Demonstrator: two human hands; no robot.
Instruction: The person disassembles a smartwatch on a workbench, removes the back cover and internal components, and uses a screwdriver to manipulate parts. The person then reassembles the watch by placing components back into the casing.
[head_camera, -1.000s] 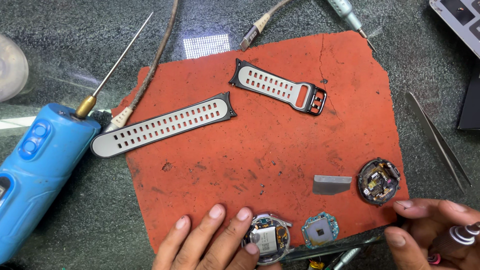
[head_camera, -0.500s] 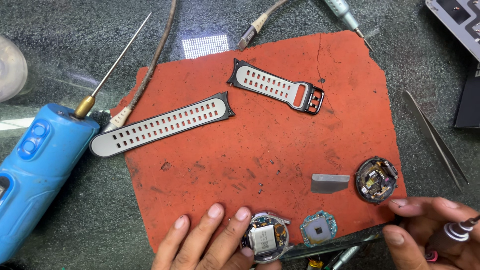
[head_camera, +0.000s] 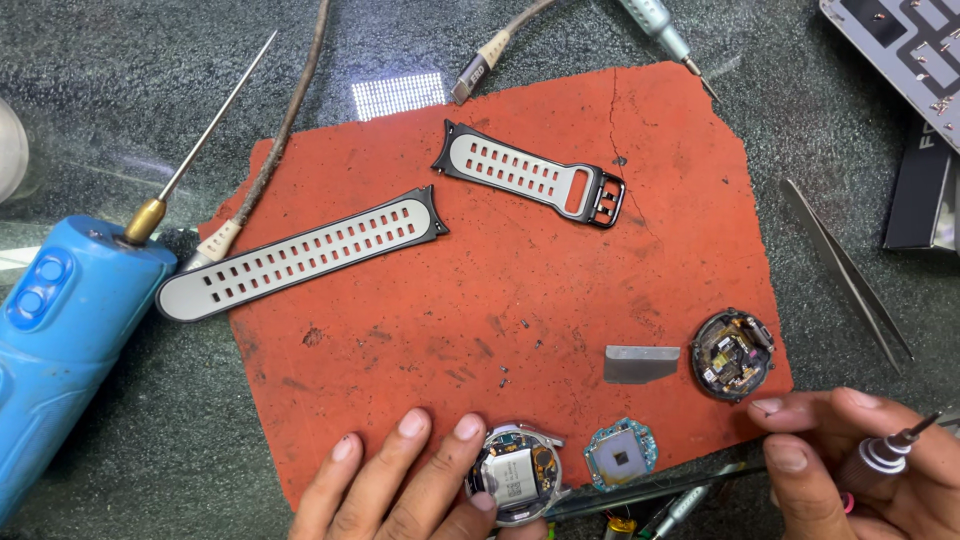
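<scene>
Since everything sits on one dark stone table (head_camera: 130, 90), I'll go big to small. Biggest thing on it is the ragged orange mat (head_camera: 480, 330), with a blue rotary tool (head_camera: 60, 350) off at 9 o'clock, its long needle bit pointing up toward 1 o'clock. On the mat, the long grey strap (head_camera: 300, 255) runs roughly 8 to 2 o'clock, and the shorter buckle strap (head_camera: 530, 175) lies above it, running 10 to 4. Tweezers (head_camera: 845, 265) lie off the mat at 3 o'clock.

Now the bit that matters. The open watch case (head_camera: 515, 480) sits at the mat's 6 o'clock edge, guts showing. My left hand (head_camera: 400, 480) is touching it from its 9 o'clock side, fingers laid flat and spread on the mat, thumb tip against the case rim. More pinning than gripping, I'd say.

My right hand (head_camera: 860, 465) is down at 4 o'clock, curled shut around a small screwdriver (head_camera: 885, 450), whose tip sticks out toward 2 o'clock, away from the case. So the case lies at 9 o'clock from that hand, well apart, with the little round blue board (head_camera: 620, 455) between them. Left hand is clearly the nearer one.

Smaller stuff: a round watch module (head_camera: 733, 353) just above the right fingertips, and a grey metal blade (head_camera: 640, 363) just beside it at its 9 o'clock.
</scene>
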